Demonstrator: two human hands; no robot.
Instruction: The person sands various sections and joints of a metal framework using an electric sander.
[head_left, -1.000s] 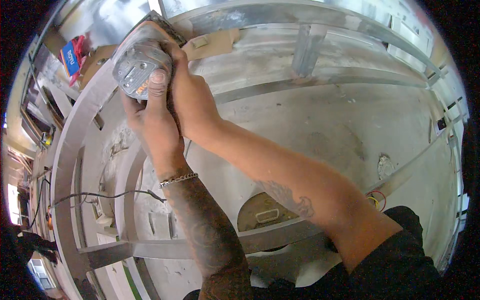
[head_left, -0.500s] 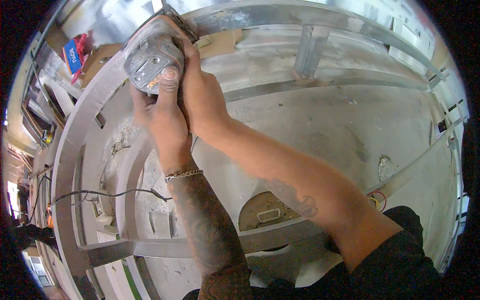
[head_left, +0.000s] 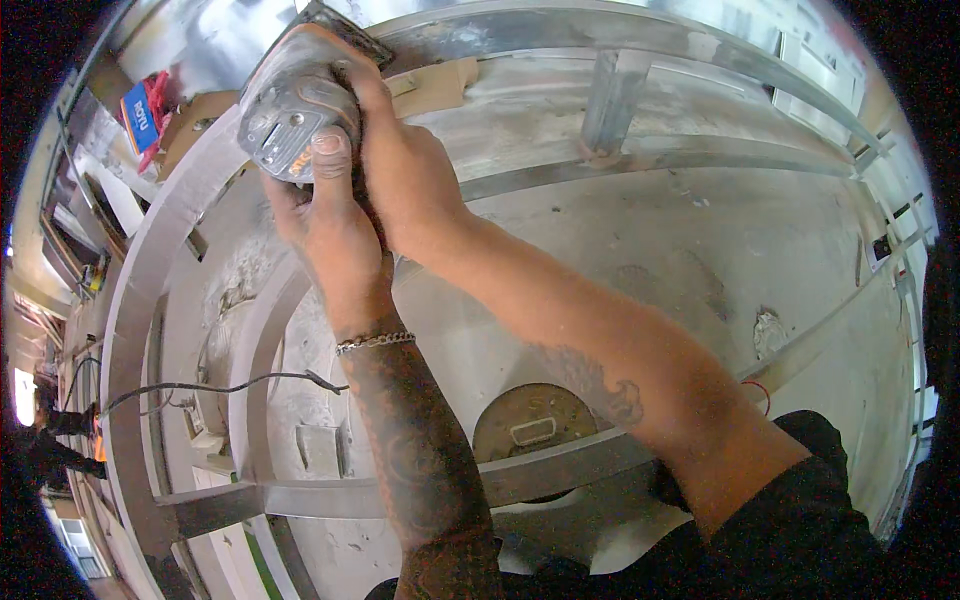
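A dusty grey power sander [head_left: 300, 115], with a dark flat pad at its far end, is at the upper left over the far corner of a curved metal frame [head_left: 165, 240]. My left hand [head_left: 340, 235] is closed around the near end of its body, thumb lying on top. Pressed close beside it, my right hand [head_left: 410, 185] grips the sander's right side, and its fingertips are mostly hidden. Whether the pad touches the metal cannot be made out. A chain bracelet [head_left: 375, 342] circles my left wrist.
Rails of the frame [head_left: 560, 470] cross below my forearms, and an upright post [head_left: 612, 105] stands at the far side. A black cable [head_left: 225, 387] runs in from the left. Cardboard [head_left: 440, 85] and a blue box [head_left: 140, 118] lie beyond. A dark-clothed person [head_left: 65, 440] is at far left.
The sander and both my hands have shifted slightly up and to the left. At the far left, more of the dark-clothed person shows.
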